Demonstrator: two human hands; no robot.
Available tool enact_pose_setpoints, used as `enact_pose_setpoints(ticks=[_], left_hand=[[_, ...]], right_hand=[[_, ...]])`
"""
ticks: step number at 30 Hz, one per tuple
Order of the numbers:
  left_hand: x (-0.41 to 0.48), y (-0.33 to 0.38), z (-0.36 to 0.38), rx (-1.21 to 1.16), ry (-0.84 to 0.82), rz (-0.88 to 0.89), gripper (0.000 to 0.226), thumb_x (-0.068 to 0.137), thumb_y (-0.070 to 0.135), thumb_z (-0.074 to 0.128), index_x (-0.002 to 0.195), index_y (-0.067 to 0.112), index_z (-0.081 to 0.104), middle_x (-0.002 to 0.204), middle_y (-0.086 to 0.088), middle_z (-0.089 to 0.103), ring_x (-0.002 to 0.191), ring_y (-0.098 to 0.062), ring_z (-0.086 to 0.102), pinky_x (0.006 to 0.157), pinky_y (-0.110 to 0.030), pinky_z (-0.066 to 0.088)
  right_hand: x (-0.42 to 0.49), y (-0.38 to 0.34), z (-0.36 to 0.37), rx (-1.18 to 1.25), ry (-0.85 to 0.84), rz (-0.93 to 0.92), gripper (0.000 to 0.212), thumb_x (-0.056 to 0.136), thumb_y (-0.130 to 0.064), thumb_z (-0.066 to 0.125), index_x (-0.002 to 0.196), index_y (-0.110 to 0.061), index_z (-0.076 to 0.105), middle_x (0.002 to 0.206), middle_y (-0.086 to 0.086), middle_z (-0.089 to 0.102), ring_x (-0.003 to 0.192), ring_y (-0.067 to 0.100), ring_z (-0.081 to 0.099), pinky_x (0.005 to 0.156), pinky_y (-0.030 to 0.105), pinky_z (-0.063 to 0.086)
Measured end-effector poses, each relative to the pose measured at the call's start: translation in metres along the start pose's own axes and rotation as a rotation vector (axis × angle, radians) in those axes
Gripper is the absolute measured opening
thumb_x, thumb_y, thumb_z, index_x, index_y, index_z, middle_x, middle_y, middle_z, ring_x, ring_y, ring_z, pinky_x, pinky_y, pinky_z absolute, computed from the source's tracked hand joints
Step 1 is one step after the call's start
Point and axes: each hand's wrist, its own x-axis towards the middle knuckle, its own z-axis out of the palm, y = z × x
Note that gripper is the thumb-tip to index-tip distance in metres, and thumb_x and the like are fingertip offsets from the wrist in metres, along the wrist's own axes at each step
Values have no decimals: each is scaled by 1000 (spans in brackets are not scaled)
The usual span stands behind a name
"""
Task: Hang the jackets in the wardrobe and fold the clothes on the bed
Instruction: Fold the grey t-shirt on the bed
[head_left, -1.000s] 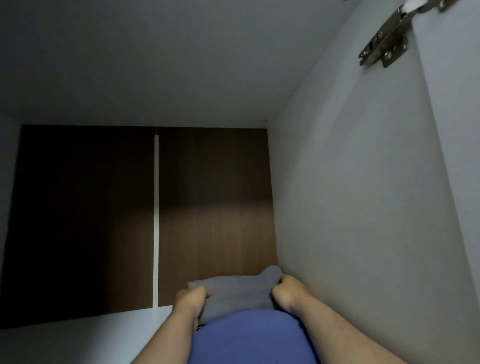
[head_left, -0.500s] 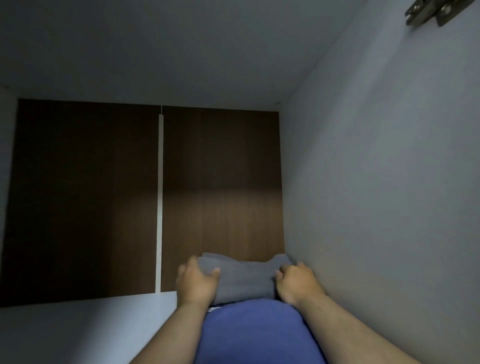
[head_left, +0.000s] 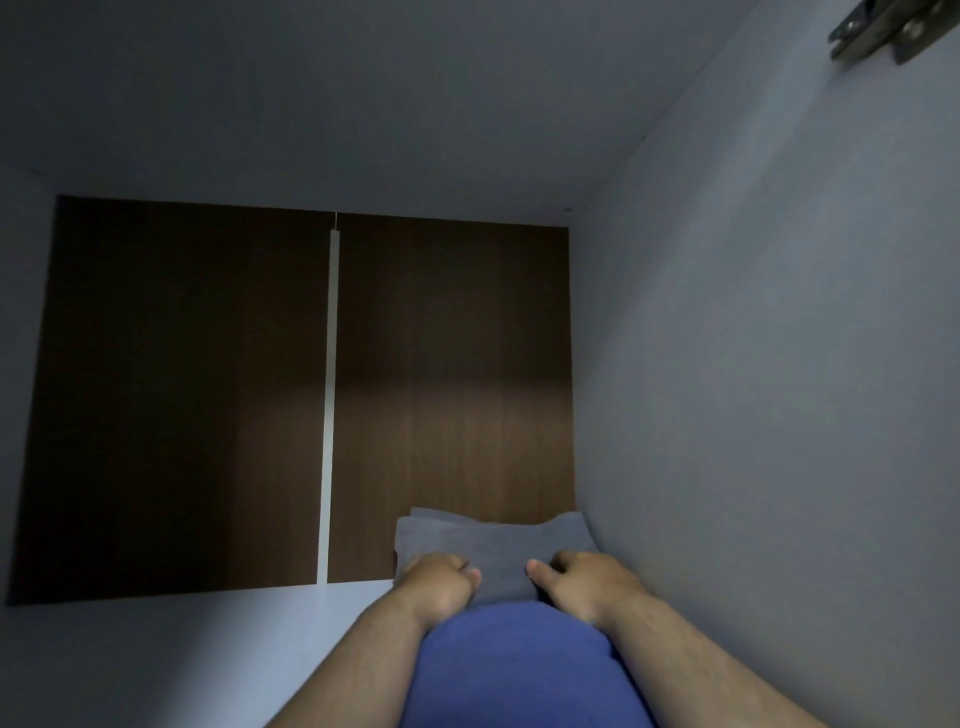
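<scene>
A grey folded garment (head_left: 493, 545) lies on the white wardrobe shelf (head_left: 182, 654), in the back right corner against the brown back panel. In front of it lies a blue folded garment (head_left: 519, 670), between my forearms. My left hand (head_left: 439, 584) holds the grey garment's near left edge with curled fingers and its thumb on top. My right hand (head_left: 589, 584) holds the near right edge the same way. Both hands' fingertips are hidden by the cloth.
The white side wall (head_left: 779, 415) runs close along the right of both garments. A metal door hinge (head_left: 883, 26) sits at its top right. The brown back panel (head_left: 208, 389) has a pale vertical strip (head_left: 328, 405). The shelf's left part is bare.
Both hands have moved inward along the grey garment's near edge and their fingers have curled. The grey garment now sits further back in the corner. The view has tilted down slightly.
</scene>
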Motion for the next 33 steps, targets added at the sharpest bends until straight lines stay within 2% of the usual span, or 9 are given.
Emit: enact_pose_setpoints(ticks=[4,6,8,10,12,14,20,27,33], left_hand=[[-10,9,-13,98,253,20,46,97,56,32,126,34,61,132,6,62,128,-19,49,119,-50,11],[-21,22,-25,190,372,61,46,97,52,38,133,31,57,137,4,59,132,-20,47,118,-49,15],[-30,33,-32,210,403,52,38,98,40,43,130,28,59,134,1,61,128,-22,51,115,-47,27],[-40,45,-42,151,389,10,32,98,33,45,125,26,60,130,-1,63,123,-24,55,109,-46,35],[-52,55,-50,137,349,0,31,99,34,47,125,24,59,130,-2,62,121,-25,56,105,-44,40],[-63,63,-54,132,358,12,36,98,38,50,130,24,57,132,-2,61,121,-25,56,104,-44,43],[-107,68,-60,-93,315,50,56,94,42,55,146,24,44,148,0,48,133,-24,47,110,-38,39],[-170,53,-55,-78,354,103,60,94,43,56,149,24,40,152,1,44,137,-21,43,109,-30,34],[-233,40,-63,-163,331,158,58,92,43,57,146,28,44,149,2,47,132,-22,47,95,-27,37]], right_hand=[[-5,-9,-12,-143,369,-170,67,91,-66,34,142,-24,47,148,8,45,137,27,39,114,39,29],[-11,-15,-18,-186,460,-235,69,92,-63,37,147,-22,40,155,11,36,144,27,29,119,40,20],[-18,-18,-20,-222,471,-235,67,93,-59,37,149,-21,37,155,13,34,145,28,26,119,41,18],[-23,-21,-27,-266,419,-191,61,96,-55,34,145,-20,40,148,13,41,139,31,33,114,42,25],[-34,-22,-38,-294,318,-130,56,97,-53,32,140,-18,43,143,13,46,133,32,39,108,44,31],[-45,-23,-47,-322,302,-125,54,98,-51,33,138,-17,45,140,13,47,130,33,42,105,45,34],[-82,-20,-65,-245,322,-270,53,95,-45,43,142,-19,41,140,10,48,130,31,43,107,41,36],[-132,-29,-67,-154,354,-226,51,92,-30,47,141,-18,39,137,9,50,126,31,46,103,40,40],[-216,-26,-74,-170,338,-266,61,94,-28,49,151,-20,30,149,6,41,134,30,39,110,38,36]])
